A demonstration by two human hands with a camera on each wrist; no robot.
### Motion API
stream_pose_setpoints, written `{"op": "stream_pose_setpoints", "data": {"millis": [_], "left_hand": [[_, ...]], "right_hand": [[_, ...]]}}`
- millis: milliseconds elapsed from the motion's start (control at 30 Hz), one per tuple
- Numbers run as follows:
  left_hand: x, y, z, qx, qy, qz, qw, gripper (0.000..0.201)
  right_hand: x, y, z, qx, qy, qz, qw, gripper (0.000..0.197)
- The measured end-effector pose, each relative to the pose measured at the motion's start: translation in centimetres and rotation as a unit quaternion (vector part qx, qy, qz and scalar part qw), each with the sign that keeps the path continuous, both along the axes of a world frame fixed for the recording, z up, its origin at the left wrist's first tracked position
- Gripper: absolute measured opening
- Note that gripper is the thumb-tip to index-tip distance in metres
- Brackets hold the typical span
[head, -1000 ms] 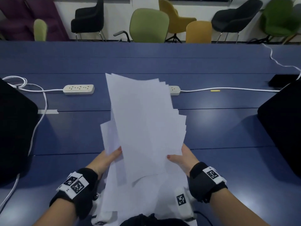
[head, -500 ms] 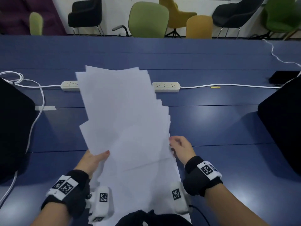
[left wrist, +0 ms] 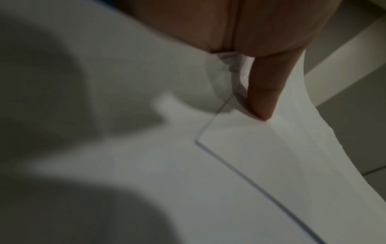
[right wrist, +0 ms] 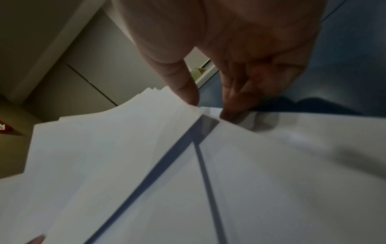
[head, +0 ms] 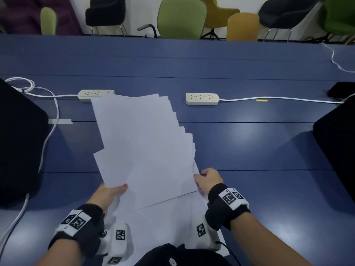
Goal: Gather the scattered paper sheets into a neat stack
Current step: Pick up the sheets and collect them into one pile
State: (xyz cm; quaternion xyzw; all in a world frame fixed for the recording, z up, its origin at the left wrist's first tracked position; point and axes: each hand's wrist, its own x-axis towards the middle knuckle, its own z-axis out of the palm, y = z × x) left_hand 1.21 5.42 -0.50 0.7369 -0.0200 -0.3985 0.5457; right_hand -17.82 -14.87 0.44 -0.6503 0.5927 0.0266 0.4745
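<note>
Above the blue table (head: pixel 249 150), a fanned bundle of paper sheets (head: pixel 142 146) is held tilted, probably so the edges can be squared. Its near left corner is pinched by the left hand (head: pixel 107 194), thumb on top. At the bundle's right edge, the right hand (head: pixel 207 179) is curled, its fingertips (right wrist: pixel 229 113) pressed onto another sheet (head: pixel 172 223) lying flat beneath.

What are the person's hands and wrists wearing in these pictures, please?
Both forearms are bare, with no sleeves. Each wrist carries a black band with white tags printed in black square codes; white camera blocks with the same codes sit beneath. The left hand shows a red-painted thumbnail. A thin black cable trails from the right unit.
</note>
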Motion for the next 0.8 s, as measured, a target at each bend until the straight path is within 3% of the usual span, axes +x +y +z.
{"op": "stream_pose_setpoints", "data": {"millis": [200,267,433,600,633,700,733,800], "left_hand": [[0.1,-0.2,-0.2,-0.005,0.017,0.000,1.000,0.040],[0.2,-0.2,-0.3,0.001,0.016,-0.001,1.000,0.041],[0.1,-0.3,-0.1,-0.002,0.012,-0.004,1.000,0.040],[-0.1,-0.3,0.0,-0.002,0.013,-0.005,1.000,0.041],[-0.1,-0.2,0.0,-0.002,0.014,-0.004,1.000,0.040],[-0.2,-0.1,0.3,-0.006,0.018,-0.006,1.000,0.039],[-0.2,-0.1,0.4,-0.010,0.020,-0.009,1.000,0.038],[-0.4,-0.3,0.9,-0.020,0.029,-0.020,0.999,0.033]], "right_hand": [[0.2,0.7,0.1,-0.073,0.075,0.022,0.994,0.037],[0.6,0.6,-0.2,-0.061,0.075,0.035,0.995,0.025],[1.3,-0.2,-0.2,-0.016,0.057,0.031,0.998,0.047],[1.4,-0.3,0.8,0.096,-0.076,-0.006,0.992,0.046],[1.1,-0.2,0.9,0.124,-0.107,-0.012,0.987,0.050],[0.1,-0.5,0.5,0.164,-0.151,-0.008,0.975,0.078],[-0.4,-0.6,0.3,0.187,-0.168,0.002,0.968,0.080],[-1.1,-0.5,0.7,0.216,-0.209,0.022,0.953,0.043]]}}
